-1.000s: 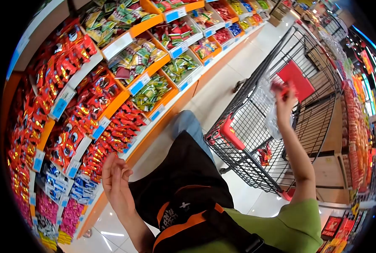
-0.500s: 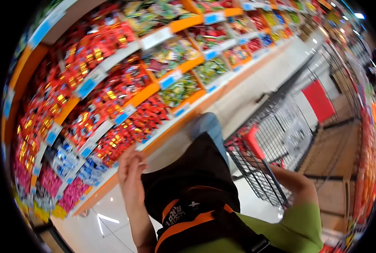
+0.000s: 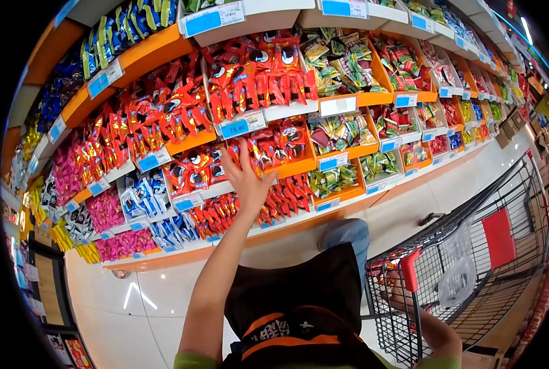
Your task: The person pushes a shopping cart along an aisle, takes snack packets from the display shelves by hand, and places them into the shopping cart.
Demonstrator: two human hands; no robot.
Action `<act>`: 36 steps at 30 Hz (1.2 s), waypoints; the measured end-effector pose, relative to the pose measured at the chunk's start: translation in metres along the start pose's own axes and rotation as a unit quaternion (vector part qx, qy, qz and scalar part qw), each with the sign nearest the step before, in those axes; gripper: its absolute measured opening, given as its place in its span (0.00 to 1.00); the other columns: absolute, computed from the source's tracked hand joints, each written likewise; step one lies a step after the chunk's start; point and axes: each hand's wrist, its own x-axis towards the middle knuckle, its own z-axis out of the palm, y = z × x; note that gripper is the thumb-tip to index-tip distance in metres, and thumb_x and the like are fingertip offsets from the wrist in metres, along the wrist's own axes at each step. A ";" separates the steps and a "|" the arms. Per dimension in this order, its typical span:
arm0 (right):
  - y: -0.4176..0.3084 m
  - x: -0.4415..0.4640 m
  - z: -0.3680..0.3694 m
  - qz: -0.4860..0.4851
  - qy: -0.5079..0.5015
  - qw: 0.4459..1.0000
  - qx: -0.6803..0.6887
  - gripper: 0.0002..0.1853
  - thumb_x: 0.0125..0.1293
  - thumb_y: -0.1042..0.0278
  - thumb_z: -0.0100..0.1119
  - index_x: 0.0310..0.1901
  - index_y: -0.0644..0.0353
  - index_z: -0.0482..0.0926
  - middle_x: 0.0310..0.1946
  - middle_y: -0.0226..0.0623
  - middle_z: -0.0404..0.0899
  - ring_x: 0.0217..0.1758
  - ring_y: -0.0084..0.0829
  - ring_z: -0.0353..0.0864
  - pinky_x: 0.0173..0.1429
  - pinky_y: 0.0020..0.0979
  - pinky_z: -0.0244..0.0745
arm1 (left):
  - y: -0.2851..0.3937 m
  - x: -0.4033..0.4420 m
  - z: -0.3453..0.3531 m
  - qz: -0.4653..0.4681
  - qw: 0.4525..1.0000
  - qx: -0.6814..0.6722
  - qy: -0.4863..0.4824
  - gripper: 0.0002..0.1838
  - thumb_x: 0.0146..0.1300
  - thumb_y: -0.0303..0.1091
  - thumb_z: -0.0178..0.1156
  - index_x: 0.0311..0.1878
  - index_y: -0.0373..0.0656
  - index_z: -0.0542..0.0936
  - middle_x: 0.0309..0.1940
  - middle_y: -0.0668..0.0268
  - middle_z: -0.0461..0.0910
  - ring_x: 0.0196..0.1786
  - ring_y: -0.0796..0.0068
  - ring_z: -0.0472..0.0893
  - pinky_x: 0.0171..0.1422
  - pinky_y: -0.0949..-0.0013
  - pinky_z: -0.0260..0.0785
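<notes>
My left hand (image 3: 248, 178) reaches up to the candy shelves with its fingers spread. Its fingertips are at the bin of red packets (image 3: 280, 147), just below a price tag (image 3: 242, 125). Nothing shows in its palm. My right hand (image 3: 402, 299) is low on the right, behind the wire of the shopping cart (image 3: 428, 289). Wire and the cart's red-ended handle (image 3: 410, 270) cover most of its fingers, and some small red items show beside it. Whether it grips anything is hidden. A clear plastic bag (image 3: 459, 280) lies in the cart.
Tiered shelves hold green packets (image 3: 342, 64), pink packets (image 3: 106, 212) and blue-and-white packets (image 3: 144, 195). An orange and white ledge runs along the bottom. Tiled floor (image 3: 182, 295) lies in front, and cardboard boxes (image 3: 509, 127) stand at the far right.
My left hand has risen from beside the apron to the red packets on the shelf. The view has turned, bringing more shelf into sight. My right hand is still at the cart.
</notes>
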 end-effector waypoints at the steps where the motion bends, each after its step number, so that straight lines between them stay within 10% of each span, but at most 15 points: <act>1: 0.001 -0.001 0.000 -0.008 -0.001 1.000 -0.006 0.36 0.60 0.70 0.59 0.68 0.65 0.54 0.70 0.57 0.50 0.68 0.51 0.60 0.70 0.40 0.60 | -0.005 0.007 0.012 0.020 0.999 0.050 0.007 0.58 0.46 0.47 0.77 0.76 0.54 0.51 0.74 0.40 0.38 0.76 0.38 0.41 0.75 0.42 0.41; 6: 0.004 0.000 -0.024 -0.099 0.122 0.986 -0.051 0.39 0.60 0.71 0.59 0.70 0.68 0.50 0.71 0.58 0.48 0.71 0.51 0.57 0.72 0.39 0.57 | -0.010 0.007 0.039 0.036 0.989 0.133 0.061 0.42 0.49 0.48 0.74 0.68 0.58 0.66 0.67 0.50 0.55 0.71 0.44 0.53 0.72 0.44 0.50; 10: -0.019 0.020 -0.110 -0.073 0.447 0.862 0.229 0.31 0.61 0.81 0.52 0.66 0.69 0.56 0.69 0.53 0.52 0.69 0.46 0.60 0.72 0.37 0.55 | -0.014 0.007 0.036 0.043 0.984 0.160 0.061 0.35 0.53 0.45 0.72 0.65 0.58 0.70 0.62 0.56 0.61 0.67 0.50 0.59 0.68 0.48 0.54; 13: -0.035 0.026 -0.153 -0.036 0.458 0.815 0.354 0.22 0.62 0.83 0.48 0.58 0.67 0.63 0.64 0.48 0.57 0.64 0.42 0.62 0.70 0.36 0.56 | -0.016 0.015 0.033 0.031 0.983 0.179 0.026 0.37 0.52 0.45 0.72 0.66 0.60 0.69 0.62 0.56 0.61 0.66 0.50 0.60 0.68 0.48 0.54; 24: -0.107 -0.013 -0.217 -0.179 0.628 0.751 0.098 0.13 0.61 0.84 0.50 0.47 0.63 0.71 0.53 0.47 0.66 0.60 0.44 0.64 0.64 0.42 0.59 | -0.011 0.015 0.034 0.038 0.982 0.183 0.024 0.36 0.47 0.33 0.72 0.62 0.59 0.69 0.62 0.62 0.64 0.63 0.51 0.61 0.59 0.50 0.60; 28: -0.215 0.002 -0.264 -0.429 0.328 0.840 0.052 0.17 0.51 0.86 0.56 0.44 0.61 0.76 0.43 0.46 0.75 0.49 0.49 0.75 0.55 0.43 0.70 | -0.009 0.016 0.033 0.038 0.977 0.209 -0.004 0.34 0.49 0.39 0.72 0.61 0.58 0.70 0.62 0.62 0.64 0.64 0.52 0.62 0.57 0.48 0.62; 31: -0.285 0.052 -0.254 -0.553 0.207 0.805 -0.057 0.16 0.56 0.71 0.63 0.48 0.55 0.77 0.45 0.38 0.76 0.51 0.42 0.77 0.52 0.39 0.74 | -0.006 0.023 0.024 0.024 0.961 0.268 -0.064 0.36 0.50 0.51 0.71 0.62 0.57 0.69 0.62 0.62 0.64 0.66 0.51 0.61 0.57 0.46 0.65; 36: -0.382 0.163 -0.190 -0.582 0.267 0.739 -0.209 0.27 0.58 0.71 0.59 0.61 0.52 0.69 0.66 0.48 0.64 0.67 0.46 0.67 0.64 0.45 0.68 | 0.007 0.025 0.032 0.015 0.961 0.265 -0.077 0.39 0.48 0.55 0.71 0.61 0.50 0.68 0.63 0.54 0.62 0.70 0.45 0.57 0.59 0.39 0.63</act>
